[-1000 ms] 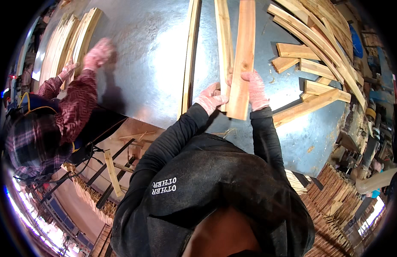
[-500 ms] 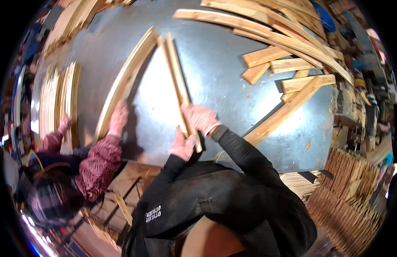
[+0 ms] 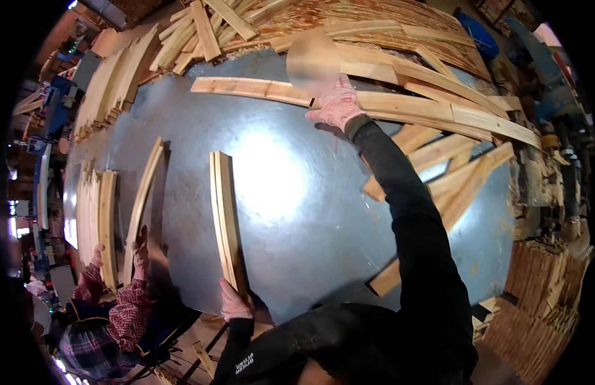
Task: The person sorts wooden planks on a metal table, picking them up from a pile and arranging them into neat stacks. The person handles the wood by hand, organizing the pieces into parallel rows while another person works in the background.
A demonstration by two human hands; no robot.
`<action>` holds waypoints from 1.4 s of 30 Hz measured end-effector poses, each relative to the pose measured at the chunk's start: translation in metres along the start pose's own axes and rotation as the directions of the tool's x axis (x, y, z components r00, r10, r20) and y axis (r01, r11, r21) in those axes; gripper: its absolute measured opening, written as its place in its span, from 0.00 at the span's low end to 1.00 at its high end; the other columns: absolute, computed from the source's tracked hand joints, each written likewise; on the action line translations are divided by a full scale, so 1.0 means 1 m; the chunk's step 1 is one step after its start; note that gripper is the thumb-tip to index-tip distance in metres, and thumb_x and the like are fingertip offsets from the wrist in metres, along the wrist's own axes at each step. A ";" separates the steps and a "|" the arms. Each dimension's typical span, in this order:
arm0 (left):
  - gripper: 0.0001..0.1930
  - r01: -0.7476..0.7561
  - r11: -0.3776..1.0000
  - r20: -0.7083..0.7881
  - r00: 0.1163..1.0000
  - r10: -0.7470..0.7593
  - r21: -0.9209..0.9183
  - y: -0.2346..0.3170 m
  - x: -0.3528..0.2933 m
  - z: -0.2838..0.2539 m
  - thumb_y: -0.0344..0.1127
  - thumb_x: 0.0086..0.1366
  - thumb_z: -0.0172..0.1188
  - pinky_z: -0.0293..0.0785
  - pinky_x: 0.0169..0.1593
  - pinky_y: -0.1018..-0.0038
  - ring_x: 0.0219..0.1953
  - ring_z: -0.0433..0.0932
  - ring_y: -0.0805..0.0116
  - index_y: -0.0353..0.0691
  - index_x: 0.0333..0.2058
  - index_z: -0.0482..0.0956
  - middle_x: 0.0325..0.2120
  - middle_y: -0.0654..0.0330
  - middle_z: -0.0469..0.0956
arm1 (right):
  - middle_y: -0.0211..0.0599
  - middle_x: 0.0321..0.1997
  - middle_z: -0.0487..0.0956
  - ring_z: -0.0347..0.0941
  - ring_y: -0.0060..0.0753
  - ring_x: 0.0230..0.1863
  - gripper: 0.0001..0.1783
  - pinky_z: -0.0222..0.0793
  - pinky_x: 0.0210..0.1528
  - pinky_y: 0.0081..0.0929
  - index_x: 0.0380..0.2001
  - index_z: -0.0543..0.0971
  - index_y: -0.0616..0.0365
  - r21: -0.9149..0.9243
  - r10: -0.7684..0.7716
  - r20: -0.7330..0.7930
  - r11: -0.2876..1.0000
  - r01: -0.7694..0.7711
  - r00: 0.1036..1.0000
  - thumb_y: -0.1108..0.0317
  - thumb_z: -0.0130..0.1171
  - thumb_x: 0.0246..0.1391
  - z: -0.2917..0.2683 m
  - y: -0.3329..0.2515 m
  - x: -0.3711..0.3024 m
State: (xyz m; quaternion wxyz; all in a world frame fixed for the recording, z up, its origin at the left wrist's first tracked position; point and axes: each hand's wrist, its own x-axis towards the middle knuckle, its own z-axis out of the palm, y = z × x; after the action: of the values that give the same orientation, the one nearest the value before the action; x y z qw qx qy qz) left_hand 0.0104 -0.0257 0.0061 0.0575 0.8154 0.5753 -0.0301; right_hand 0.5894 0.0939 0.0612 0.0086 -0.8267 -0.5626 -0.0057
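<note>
My left hand (image 3: 235, 303), in a pinkish knit glove, grips the near end of two narrow wooden strips (image 3: 226, 215) lying side by side on the metal table (image 3: 297, 256). Stretched far forward, my right hand (image 3: 337, 106) in a matching glove is closed over the middle of a long wooden board (image 3: 246, 88). Its thumb shows on the board's near side; the fingertips are partly hidden by a blurred round patch. That board runs left to right beside the loose lumber at the back.
A co-worker at the left holds a wooden strip (image 3: 142, 205) beside a row of upright-looking strips (image 3: 91, 212). Short boards (image 3: 474, 183) lie crossed at the right. More boards (image 3: 118, 83) are stacked at the far left. A large pile of cut pieces (image 3: 535, 314) stands beyond the right edge.
My right hand has let go of the paired strips and reached forward onto the long board. My left hand and the strips have shifted left. The co-worker's strip has also moved; the view has shifted.
</note>
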 end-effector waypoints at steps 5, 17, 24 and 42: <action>0.43 -0.119 0.965 -0.303 0.934 0.189 0.235 0.037 0.010 -0.018 0.41 0.57 0.64 0.75 0.50 0.56 0.51 0.74 0.39 0.30 0.66 0.54 0.54 0.34 0.68 | 0.46 0.54 0.76 0.69 0.49 0.59 0.50 0.59 0.62 0.45 0.66 0.60 0.52 0.173 -0.025 -0.180 0.983 0.057 0.983 0.41 0.65 0.42 0.089 -0.036 0.071; 0.32 -0.573 0.471 -0.608 0.788 0.094 -0.670 0.114 0.164 -0.077 0.15 0.59 0.54 0.68 0.60 0.67 0.57 0.73 0.61 0.33 0.64 0.62 0.57 0.49 0.71 | 0.47 0.49 0.78 0.75 0.49 0.52 0.39 0.72 0.52 0.44 0.49 0.74 0.61 0.505 -0.280 0.081 0.839 0.203 0.957 0.37 0.61 0.47 0.036 -0.260 0.015; 0.48 0.210 0.884 -0.249 0.909 -0.334 -0.418 -0.026 0.385 -0.124 0.64 0.56 0.62 0.63 0.64 0.60 0.64 0.65 0.45 0.36 0.65 0.58 0.62 0.39 0.64 | 0.55 0.56 0.72 0.69 0.56 0.58 0.48 0.67 0.57 0.48 0.62 0.67 0.60 0.743 -0.192 -0.107 0.636 0.207 0.976 0.31 0.54 0.52 -0.071 -0.298 0.051; 0.32 0.105 0.927 0.157 0.986 -0.050 -0.361 0.094 0.513 -0.048 0.50 0.55 0.62 0.75 0.52 0.61 0.46 0.81 0.50 0.38 0.54 0.69 0.44 0.47 0.81 | 0.49 0.44 0.79 0.79 0.46 0.45 0.25 0.78 0.51 0.41 0.52 0.72 0.72 0.642 -0.026 0.545 -0.629 -0.438 0.838 0.64 0.60 0.57 0.049 -0.079 -0.132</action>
State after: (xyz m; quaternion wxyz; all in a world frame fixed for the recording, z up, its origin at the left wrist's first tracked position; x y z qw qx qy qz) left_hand 0.2702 0.4285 -0.0002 0.2498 0.7624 0.5968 0.0168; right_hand 0.4673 0.0007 0.0107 0.6463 -0.4731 -0.0286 0.5981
